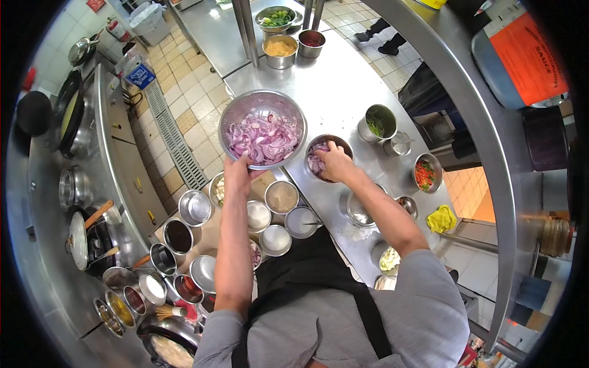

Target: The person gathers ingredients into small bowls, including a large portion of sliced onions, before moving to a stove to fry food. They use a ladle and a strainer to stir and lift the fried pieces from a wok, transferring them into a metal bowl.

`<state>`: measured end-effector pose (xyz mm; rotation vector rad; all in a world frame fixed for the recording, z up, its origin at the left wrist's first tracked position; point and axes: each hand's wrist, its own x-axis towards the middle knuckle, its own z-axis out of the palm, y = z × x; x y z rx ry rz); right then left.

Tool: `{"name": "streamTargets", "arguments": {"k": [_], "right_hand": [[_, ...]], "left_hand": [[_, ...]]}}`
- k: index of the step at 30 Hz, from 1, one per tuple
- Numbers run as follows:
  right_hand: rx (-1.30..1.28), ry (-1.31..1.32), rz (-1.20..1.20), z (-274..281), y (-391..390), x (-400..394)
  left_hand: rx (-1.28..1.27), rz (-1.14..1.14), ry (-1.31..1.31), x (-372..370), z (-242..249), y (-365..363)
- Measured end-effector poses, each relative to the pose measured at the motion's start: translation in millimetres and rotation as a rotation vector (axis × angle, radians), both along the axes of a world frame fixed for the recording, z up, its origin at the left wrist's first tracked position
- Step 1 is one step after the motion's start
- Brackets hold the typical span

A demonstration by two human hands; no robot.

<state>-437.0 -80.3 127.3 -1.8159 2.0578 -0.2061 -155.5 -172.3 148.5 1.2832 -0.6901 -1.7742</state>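
A metal colander [296, 103] full of sliced red onion [264, 136] is held up by its near rim in my left hand [238, 173]. My right hand [337, 163] reaches into a smaller steel bowl [346, 147] on the counter, just right of the colander. Sliced red onion [316, 161] lies in that bowl, under and beside my fingers. The fingers are bent down onto the onion and their tips are partly hidden, though they appear closed around some slices.
The steel counter [340, 73] carries a pot of green herbs [377, 121], a bowl of chopped red and green vegetables [424, 175] and a yellow cloth [441, 219]. Several seasoning containers [282, 196] stand near my body. An overhead shelf [469, 80] curves along the right. Another person's feet [388, 50] show behind the counter.
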Motion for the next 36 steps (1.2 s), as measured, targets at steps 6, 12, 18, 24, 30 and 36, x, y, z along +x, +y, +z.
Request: {"name": "streamTargets", "arguments": {"k": [6,12,18,24,30,36], "right_hand": [[0.066,-0.300,0.102,106,-47,3],[0.114,-0.079,0.218,86,-84,55],[-0.028,-0.078,0.106,23,-82,81],[0.066,-0.368,0.065,53,-95,28],[-0.087,-0.686,-0.057,82,-75,-10],[0.213,-0.646,-0.061,114,-27,-46]], "left_hand": [[-0.085,-0.018,0.033,3,-1,15],[-0.099,-0.009,-0.023,-25,30,26],[-0.119,-0.065,-0.061,-29,14,32],[-0.036,-0.120,0.053,-34,19,35],[-0.080,-0.114,0.000,-40,12,26],[-0.061,-0.014,0.005,-35,-1,17]]}}
